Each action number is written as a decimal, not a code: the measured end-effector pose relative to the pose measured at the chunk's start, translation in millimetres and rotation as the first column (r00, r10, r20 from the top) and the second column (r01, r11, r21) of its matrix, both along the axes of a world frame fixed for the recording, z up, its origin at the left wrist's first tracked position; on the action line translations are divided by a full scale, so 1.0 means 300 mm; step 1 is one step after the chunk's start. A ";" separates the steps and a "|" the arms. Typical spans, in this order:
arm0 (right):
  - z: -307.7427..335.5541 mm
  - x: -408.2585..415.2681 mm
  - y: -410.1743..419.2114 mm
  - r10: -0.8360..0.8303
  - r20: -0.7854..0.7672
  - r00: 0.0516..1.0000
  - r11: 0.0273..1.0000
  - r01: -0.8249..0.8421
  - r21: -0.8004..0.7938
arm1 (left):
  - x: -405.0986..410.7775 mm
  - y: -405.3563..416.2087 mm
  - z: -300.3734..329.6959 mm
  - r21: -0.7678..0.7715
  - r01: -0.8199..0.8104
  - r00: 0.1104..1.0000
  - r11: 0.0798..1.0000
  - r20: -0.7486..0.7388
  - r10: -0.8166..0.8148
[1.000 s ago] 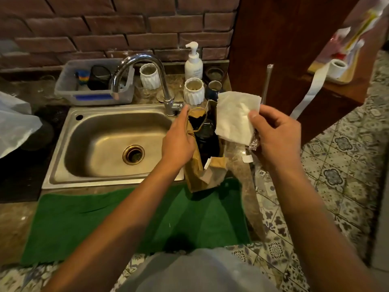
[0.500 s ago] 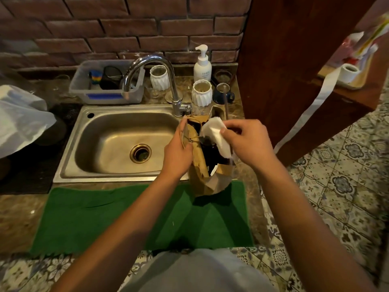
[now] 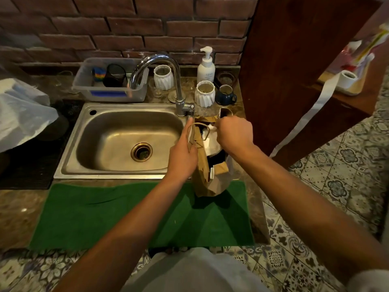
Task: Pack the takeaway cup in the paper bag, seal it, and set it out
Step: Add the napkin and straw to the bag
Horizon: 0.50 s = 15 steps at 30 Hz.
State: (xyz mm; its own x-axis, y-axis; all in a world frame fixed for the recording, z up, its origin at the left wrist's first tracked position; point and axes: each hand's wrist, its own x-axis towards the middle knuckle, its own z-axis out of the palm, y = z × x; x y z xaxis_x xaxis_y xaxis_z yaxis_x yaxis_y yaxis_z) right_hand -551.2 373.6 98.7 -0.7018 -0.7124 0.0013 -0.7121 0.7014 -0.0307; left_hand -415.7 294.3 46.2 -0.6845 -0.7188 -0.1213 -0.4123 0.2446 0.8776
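Observation:
A brown paper bag (image 3: 205, 182) stands open on the counter at the back right corner of the green mat (image 3: 117, 216), just right of the sink. My left hand (image 3: 184, 158) grips the bag's left wall near its handle. My right hand (image 3: 233, 135) is over the bag's mouth, fingers pinched on a white napkin (image 3: 212, 145) that lies inside the bag. Something dark shows under the napkin; the takeaway cup itself is hidden.
A steel sink (image 3: 117, 142) with a tall tap (image 3: 160, 64) lies left of the bag. Behind it stand two white ribbed cups (image 3: 204, 93), a blue mug (image 3: 226, 94), a soap pump bottle (image 3: 206, 64) and a plastic tub (image 3: 109, 83). A wooden panel (image 3: 294, 60) rises at right.
My right hand carried the white napkin down from above the bag into its mouth and pushed it in. My left hand kept hold of the bag's left side.

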 end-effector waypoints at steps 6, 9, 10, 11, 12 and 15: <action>-0.004 -0.014 0.002 -0.014 -0.066 0.998 1.000 0.015 0.010 | 0.016 -0.003 0.004 -0.015 0.015 1.000 1.000 -0.014 -0.015; -0.004 -0.016 0.011 -0.004 -0.053 0.999 1.000 0.002 -0.026 | 0.021 -0.006 0.012 -0.024 0.019 1.000 1.000 0.004 -0.019; -0.004 -0.014 0.013 0.002 -0.051 0.999 0.999 -0.004 -0.040 | 0.023 -0.008 0.014 -0.025 0.020 1.000 0.999 0.007 -0.020; -0.004 -0.012 0.017 0.006 -0.051 0.999 0.998 -0.009 -0.059 | 0.025 -0.010 0.015 -0.026 0.021 1.000 0.999 0.007 -0.021; -0.003 -0.010 0.022 0.005 -0.052 0.999 0.996 -0.010 -0.083 | 0.027 -0.011 0.017 -0.027 0.020 1.000 0.999 0.004 -0.020; 0.001 -0.010 0.032 -0.010 -0.050 0.999 0.989 0.003 -0.151 | 0.026 -0.017 0.017 -0.029 0.013 1.000 1.000 -0.008 -0.013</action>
State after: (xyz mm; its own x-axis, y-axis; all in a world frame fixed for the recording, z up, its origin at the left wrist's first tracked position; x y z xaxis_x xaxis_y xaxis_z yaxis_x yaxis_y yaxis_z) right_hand -554.4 383.2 98.8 -0.7026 -0.6969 0.1440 -0.7109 0.6961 -0.1003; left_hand -407.9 289.3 51.2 -0.6948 -0.7129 -0.0952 -0.4018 0.2750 0.8735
